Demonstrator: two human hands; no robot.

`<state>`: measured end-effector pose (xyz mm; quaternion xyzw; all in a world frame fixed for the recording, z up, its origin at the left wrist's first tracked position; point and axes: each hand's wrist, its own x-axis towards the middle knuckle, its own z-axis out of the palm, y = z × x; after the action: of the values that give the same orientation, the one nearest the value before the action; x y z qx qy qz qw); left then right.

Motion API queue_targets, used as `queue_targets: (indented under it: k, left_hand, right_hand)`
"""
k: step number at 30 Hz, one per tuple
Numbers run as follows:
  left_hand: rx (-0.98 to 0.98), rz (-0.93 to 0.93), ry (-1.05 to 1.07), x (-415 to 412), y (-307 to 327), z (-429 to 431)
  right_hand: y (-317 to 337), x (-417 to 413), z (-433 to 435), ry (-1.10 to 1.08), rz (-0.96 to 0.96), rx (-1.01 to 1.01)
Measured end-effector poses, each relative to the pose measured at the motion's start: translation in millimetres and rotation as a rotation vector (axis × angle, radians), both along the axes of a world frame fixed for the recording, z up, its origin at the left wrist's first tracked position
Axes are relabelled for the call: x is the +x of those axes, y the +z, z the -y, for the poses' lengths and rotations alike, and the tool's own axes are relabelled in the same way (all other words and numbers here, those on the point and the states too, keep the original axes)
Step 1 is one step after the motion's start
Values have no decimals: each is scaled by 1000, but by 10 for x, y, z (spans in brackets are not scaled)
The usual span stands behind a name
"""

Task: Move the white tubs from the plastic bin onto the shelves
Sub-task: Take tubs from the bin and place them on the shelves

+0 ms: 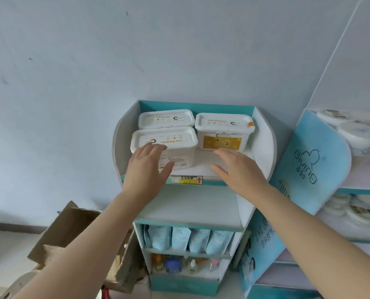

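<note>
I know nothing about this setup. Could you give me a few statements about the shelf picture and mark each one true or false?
1. Three white tubs stand on the top shelf. True.
2. The left hand touches the front-left tub. True.
3. The right hand holds a tub. False: it is open and holds nothing.
4. The blue pouches stand on the top shelf. False: they stand lower down, just above the bottles.
5. The right tub shows a yellow label on its front. True.
</note>
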<state>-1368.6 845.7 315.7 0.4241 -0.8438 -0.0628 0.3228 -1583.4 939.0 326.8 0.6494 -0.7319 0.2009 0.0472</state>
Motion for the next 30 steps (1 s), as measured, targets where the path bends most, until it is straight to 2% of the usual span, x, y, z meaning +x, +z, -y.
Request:
queue_targets:
  k: [4,15,24,30]
  left_hand:
    - [-69,66,-162,-238,-234,-528]
    - [59,201,-588,-1690,-748,-2052]
    - [251,324,-721,-2919,-1331,-3458]
    - [400,449,-724,-3473,-1858,-3977]
  right_hand:
    - [-149,-172,-745,-103,-10,3]
    - [-798,-1004,-2990,-439,73,152]
    - [-1284,-1943,-4646,-683,219,338]
    - [-1707,-2465,-5277,-766,334,397]
